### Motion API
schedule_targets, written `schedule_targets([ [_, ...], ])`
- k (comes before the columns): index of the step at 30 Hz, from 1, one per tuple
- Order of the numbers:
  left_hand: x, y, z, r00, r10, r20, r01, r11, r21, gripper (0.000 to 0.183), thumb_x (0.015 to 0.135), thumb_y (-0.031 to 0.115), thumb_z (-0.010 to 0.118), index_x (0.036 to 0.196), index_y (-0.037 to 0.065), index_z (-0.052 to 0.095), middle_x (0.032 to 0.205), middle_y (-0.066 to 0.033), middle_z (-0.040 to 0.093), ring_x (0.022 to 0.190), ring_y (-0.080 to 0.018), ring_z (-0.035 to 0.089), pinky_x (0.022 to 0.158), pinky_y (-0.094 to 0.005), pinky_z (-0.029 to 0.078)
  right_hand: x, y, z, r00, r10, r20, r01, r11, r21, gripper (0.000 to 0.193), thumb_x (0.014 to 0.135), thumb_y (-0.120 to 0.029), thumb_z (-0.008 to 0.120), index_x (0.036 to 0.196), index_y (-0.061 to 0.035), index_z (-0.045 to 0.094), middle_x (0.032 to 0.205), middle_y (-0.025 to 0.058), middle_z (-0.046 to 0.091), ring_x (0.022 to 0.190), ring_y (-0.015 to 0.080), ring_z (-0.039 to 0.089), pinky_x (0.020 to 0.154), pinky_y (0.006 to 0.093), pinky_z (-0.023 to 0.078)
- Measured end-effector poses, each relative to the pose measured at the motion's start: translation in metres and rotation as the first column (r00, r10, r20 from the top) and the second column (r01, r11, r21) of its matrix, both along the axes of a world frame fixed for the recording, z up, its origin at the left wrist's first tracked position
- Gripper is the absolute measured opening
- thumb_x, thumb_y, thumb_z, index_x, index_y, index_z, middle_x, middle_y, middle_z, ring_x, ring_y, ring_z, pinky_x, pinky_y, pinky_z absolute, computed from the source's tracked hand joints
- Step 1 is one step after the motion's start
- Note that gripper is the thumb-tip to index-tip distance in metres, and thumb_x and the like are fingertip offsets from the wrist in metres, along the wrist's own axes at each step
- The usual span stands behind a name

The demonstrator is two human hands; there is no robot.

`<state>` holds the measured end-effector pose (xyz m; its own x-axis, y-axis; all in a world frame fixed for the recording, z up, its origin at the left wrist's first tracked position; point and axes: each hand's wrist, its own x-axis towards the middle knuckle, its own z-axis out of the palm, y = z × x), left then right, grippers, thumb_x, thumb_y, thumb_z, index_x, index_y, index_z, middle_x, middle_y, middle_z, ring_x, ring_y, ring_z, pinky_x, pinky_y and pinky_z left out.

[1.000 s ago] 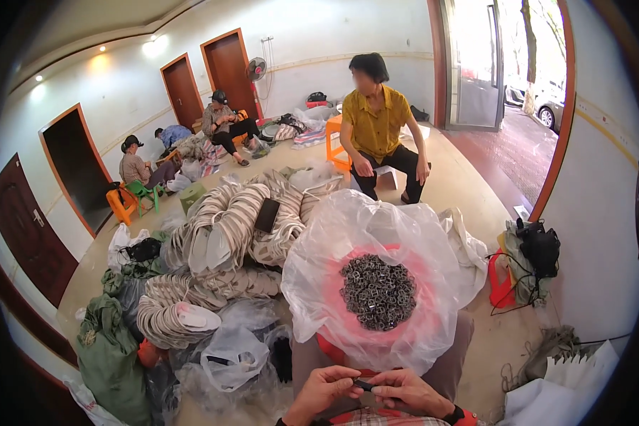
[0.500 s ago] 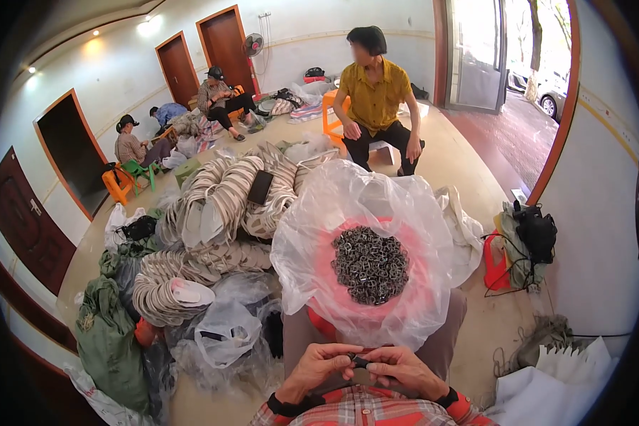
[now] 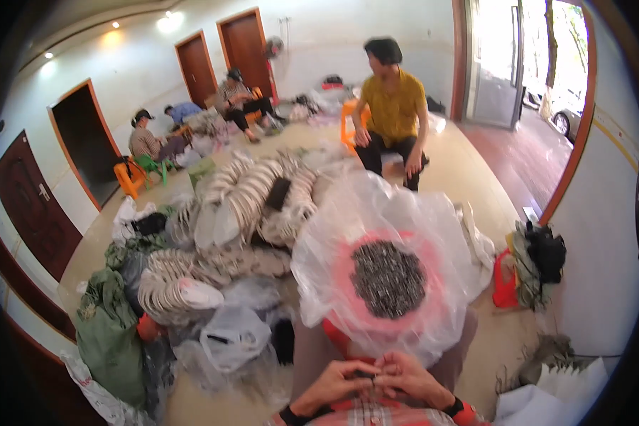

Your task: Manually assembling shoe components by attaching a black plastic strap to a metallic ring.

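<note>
Close together in front of my body, my left hand (image 3: 336,384) and my right hand (image 3: 410,378) meet at the fingertips, both closed. Between them a small dark piece (image 3: 363,374) is pinched; motion blur and the fingers hide its exact kind. Just beyond my hands, over my lap, stands a pink-red basin (image 3: 342,275) lined with a large clear plastic bag (image 3: 319,248). Inside lies a heap of small dark metal buckles (image 3: 388,279). Neither hand touches the heap.
Left of the basin lie stacked bundles of curved beige pieces (image 3: 252,206), a dark phone-like slab (image 3: 278,193), plastic bags (image 3: 234,337) and a green sack (image 3: 110,341). A person in a yellow shirt (image 3: 394,106) sits ahead; several others sit farther back. White sheets (image 3: 554,390) lie at right.
The whole view has shifted, so the room and basin appear lower and farther right, with blur. My hands stay together at the small dark piece; my right fingers are more curled and raised.
</note>
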<state>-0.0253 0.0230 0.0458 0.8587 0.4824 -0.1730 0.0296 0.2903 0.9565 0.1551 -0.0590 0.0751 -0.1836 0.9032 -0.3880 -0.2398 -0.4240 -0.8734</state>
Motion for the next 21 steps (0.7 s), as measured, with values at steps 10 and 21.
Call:
schedule_targets([
  [10,-0.038,0.016,-0.038,0.965,0.215,0.153,-0.199,0.974,-0.111,0.018,0.079,0.006,0.061,0.096,0.001,0.064,0.086,-0.0050,0.064,0.080,-0.0119,0.057,0.073,-0.0267,0.046,-0.032,0.087,-0.001,0.997,0.033,0.075,-0.035,0.999,0.033,0.009,0.084,-0.013,0.059,0.084,-0.0060,0.053,0.067,-0.0002,0.052,0.054,0.0063,0.046,0.048,0.0175,0.037],
  [21,-0.029,0.036,-0.045,0.976,0.131,0.172,-0.100,0.978,-0.181,0.022,0.080,0.005,0.062,0.102,0.000,0.060,0.089,-0.0053,0.063,0.076,-0.0101,0.057,0.065,-0.0234,0.046,-0.038,0.060,0.025,0.993,0.095,0.066,-0.080,0.976,-0.202,0.015,0.087,-0.017,0.055,0.077,-0.0056,0.053,0.059,-0.0037,0.047,0.049,0.0039,0.040,0.043,0.0179,0.029],
])
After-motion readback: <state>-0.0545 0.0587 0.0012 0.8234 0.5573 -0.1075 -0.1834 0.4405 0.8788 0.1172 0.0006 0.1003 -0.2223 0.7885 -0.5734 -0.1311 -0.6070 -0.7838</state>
